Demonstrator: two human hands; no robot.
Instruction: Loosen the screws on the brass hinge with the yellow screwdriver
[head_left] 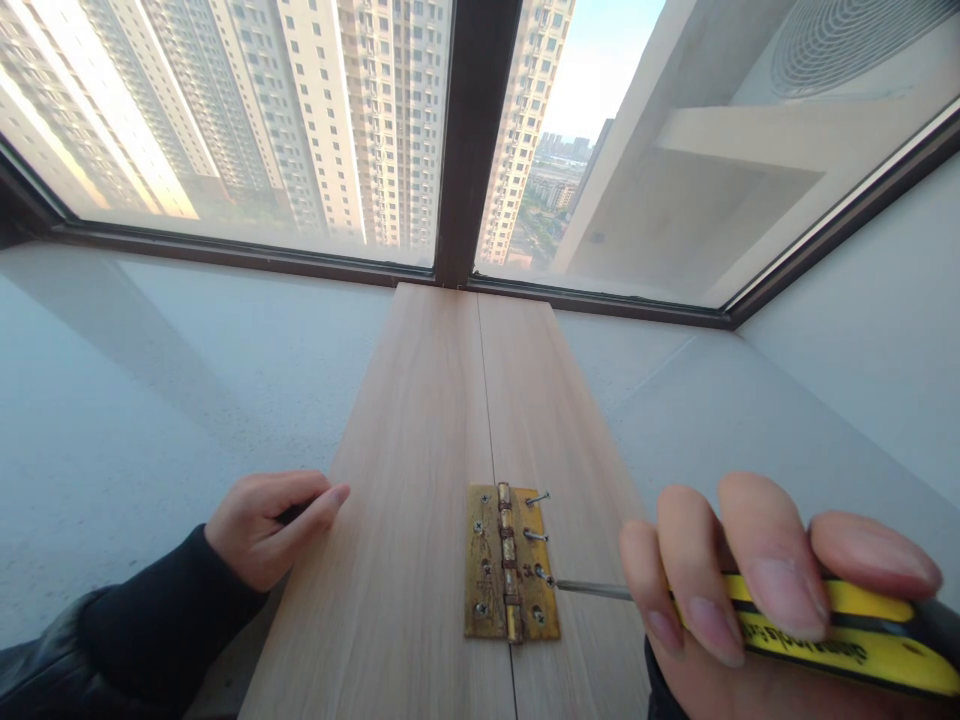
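Observation:
A brass-coloured butt hinge with worn, rusty patches lies open across the seam between two light wooden boards. Its left leaf holds several screws sitting low. On the right leaf, two screws stand up tilted, and the lowest one sits deeper. My right hand grips the yellow-and-black handle of a screwdriver; its tip meets a tilted screw in that leaf. At the left edge of the boards rests my left hand, fingers curled and thumb against the index finger, with nothing visible in it.
The boards lie on a pale speckled sill and reach the dark window frame. Pale wall rises at the right. Tall buildings and an outdoor fan unit show through the glass.

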